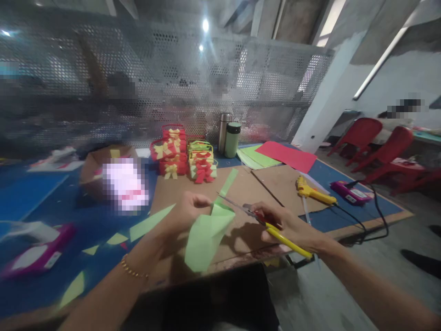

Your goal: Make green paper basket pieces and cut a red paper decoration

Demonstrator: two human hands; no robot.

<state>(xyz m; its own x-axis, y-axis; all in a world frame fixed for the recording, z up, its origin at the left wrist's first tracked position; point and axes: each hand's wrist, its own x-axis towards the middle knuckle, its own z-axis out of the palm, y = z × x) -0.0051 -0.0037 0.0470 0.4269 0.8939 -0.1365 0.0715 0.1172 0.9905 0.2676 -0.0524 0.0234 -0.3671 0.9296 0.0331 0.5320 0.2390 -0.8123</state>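
Note:
My left hand (191, 208) pinches a light green sheet (206, 241), paper or felt, over the brown board. The sheet is folded, with a narrow strip pointing up and away and a wide part hanging below. In my right hand (284, 225) is a pair of scissors (288, 242) with a long yellow handle. Their thin blades point left and reach the green strip just right of my left fingers. Whether the blades touch the strip I cannot tell. Green offcuts (151, 224) lie left of my left wrist.
Red bow-decorated baskets (172, 161) and yellow-green ones (201, 161) stand at the back beside a green flask (233, 140). Coloured sheets (287, 155) lie at back right. A yellow glue gun (315, 193), its cord trailing, and a purple box (351, 192) sit right. A cardboard box (91, 172) stands left.

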